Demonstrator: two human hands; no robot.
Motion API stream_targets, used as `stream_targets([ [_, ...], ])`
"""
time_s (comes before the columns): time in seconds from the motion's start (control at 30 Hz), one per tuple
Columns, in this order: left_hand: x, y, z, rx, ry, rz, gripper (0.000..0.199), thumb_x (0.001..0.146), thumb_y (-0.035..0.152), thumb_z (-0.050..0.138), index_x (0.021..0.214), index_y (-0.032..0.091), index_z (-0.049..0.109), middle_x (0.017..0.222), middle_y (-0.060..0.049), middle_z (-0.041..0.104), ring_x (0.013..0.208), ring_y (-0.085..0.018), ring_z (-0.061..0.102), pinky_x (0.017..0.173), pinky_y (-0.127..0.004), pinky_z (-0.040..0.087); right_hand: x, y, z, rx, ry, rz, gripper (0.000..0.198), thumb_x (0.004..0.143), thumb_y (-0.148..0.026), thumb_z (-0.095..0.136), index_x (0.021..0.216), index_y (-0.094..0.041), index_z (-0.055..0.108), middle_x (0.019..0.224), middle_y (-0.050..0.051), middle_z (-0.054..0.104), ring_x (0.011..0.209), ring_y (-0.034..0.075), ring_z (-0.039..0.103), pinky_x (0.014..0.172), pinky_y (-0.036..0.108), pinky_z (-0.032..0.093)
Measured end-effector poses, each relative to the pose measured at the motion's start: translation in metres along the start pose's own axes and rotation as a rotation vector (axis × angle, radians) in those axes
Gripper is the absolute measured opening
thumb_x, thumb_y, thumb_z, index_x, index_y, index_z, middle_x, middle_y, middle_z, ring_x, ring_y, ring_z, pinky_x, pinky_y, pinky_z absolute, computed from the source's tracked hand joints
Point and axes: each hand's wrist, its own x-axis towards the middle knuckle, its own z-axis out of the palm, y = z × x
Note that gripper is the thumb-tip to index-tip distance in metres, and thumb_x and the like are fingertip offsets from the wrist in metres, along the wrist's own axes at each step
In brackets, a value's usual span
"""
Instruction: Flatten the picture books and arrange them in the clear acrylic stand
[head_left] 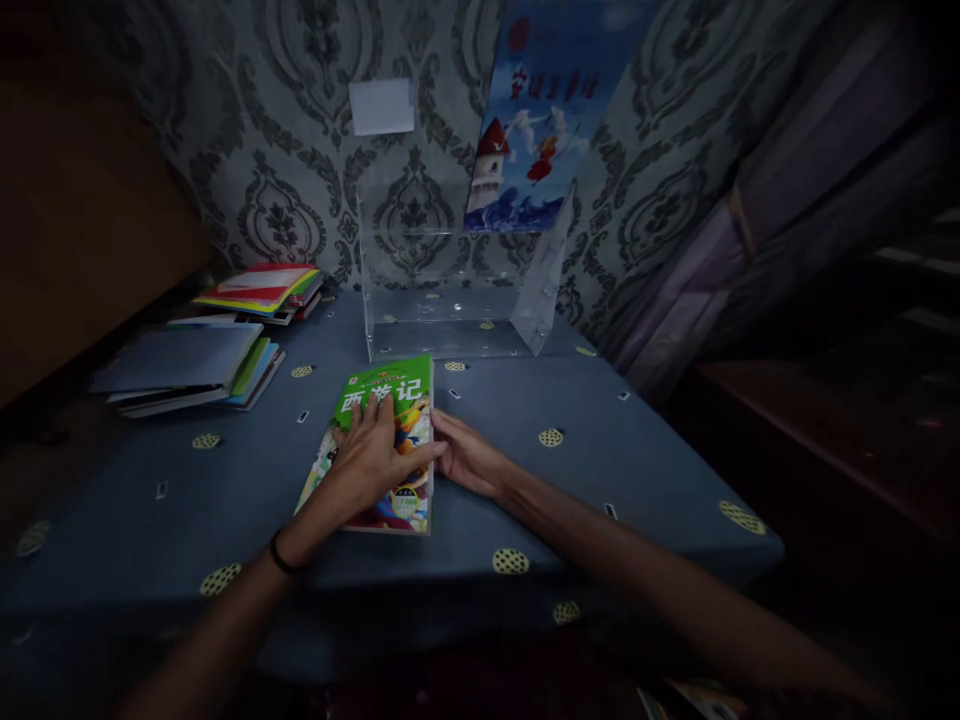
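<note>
A children's book [414,425] lies on the table with its cover up, green at the top with large white Chinese characters and a colorful picture below. Across its cover rests my left hand [367,450], fingers stretched out flat and thumb reaching toward the right edge. My right hand [466,452] is at the book's right edge, fingers curled against it; their tips are partly hidden. Behind the book stands a clear acrylic rack [536,300]. A dark band circles my left wrist.
Two stacks of books, a rear stack [259,288] and a front stack [187,365], lie at the left. A blue patterned cloth [600,460] covers the table. Against the papered wall are a blue picture book [551,130] and a white card [382,107]. A tied curtain [697,270] hangs right.
</note>
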Motion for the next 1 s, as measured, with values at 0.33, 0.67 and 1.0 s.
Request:
stream_targets([
  [0.33,0.002,0.033,-0.001,0.134,0.018,-0.094,0.054,0.054,0.018,0.086,0.105,0.022,0.069,0.123,-0.014,0.071,0.142,-0.044,0.042,0.116,-0.048,0.034,0.000,0.006,-0.002,0.121,-0.086,-0.011,0.027,0.096,-0.041,0.062,0.116,-0.023,0.065,0.090,0.002,0.078,0.078,0.016,0.075,0.076,0.030,0.062],
  [0.67,0.011,0.062,-0.025,0.151,-0.256,-0.130,0.057,0.068,0.038,0.073,0.120,0.016,0.071,0.127,-0.012,0.072,0.127,-0.037,0.060,0.111,-0.048,0.045,-0.001,0.003,-0.002,0.190,-0.098,0.003,0.036,0.094,-0.050,0.063,0.117,-0.022,0.060,0.072,0.000,0.074,0.062,0.014,0.071,0.067,0.028,0.059],
  [1.0,-0.015,0.000,-0.024,0.516,-0.068,0.075,0.061,0.085,0.058,0.058,0.131,0.019,0.065,0.146,-0.014,0.059,0.141,-0.036,0.048,0.119,-0.052,0.035,-0.007,0.010,0.005,0.158,0.002,-0.059,0.059,0.067,-0.039,0.090,0.117,-0.022,0.064,0.096,0.003,0.078,0.083,0.021,0.074,0.085,0.037,0.057],
])
